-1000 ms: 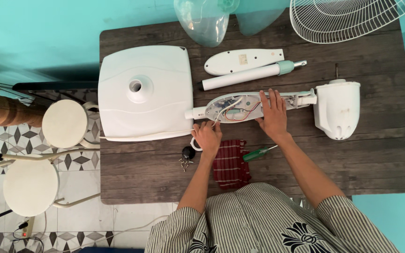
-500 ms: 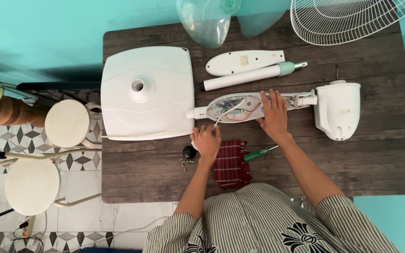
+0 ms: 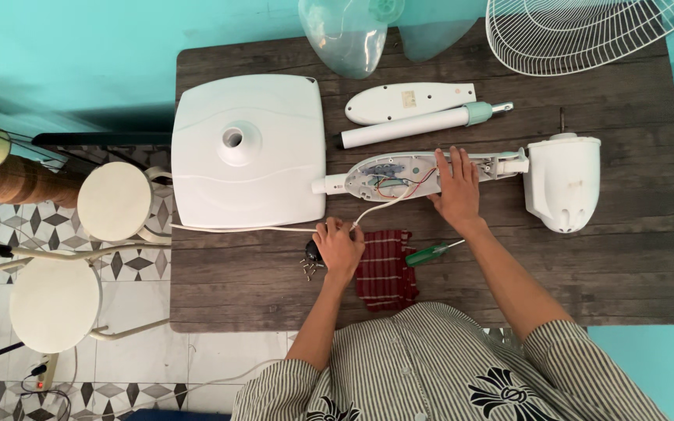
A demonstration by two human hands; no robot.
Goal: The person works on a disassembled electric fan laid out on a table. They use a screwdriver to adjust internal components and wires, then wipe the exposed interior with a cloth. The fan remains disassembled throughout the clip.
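The person wears a grey-and-white striped shirt [image 3: 446, 366] with short sleeves (buttoned down the front) and a black floral motif [image 3: 509, 394].

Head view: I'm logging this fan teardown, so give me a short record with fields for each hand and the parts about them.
left hand: closed on the white cord
right hand: flat on the opened control housing
beside left hand: small screws, red striped cloth
near right hand: green-handled screwdriver, motor housing
table: dark wood, also white square base
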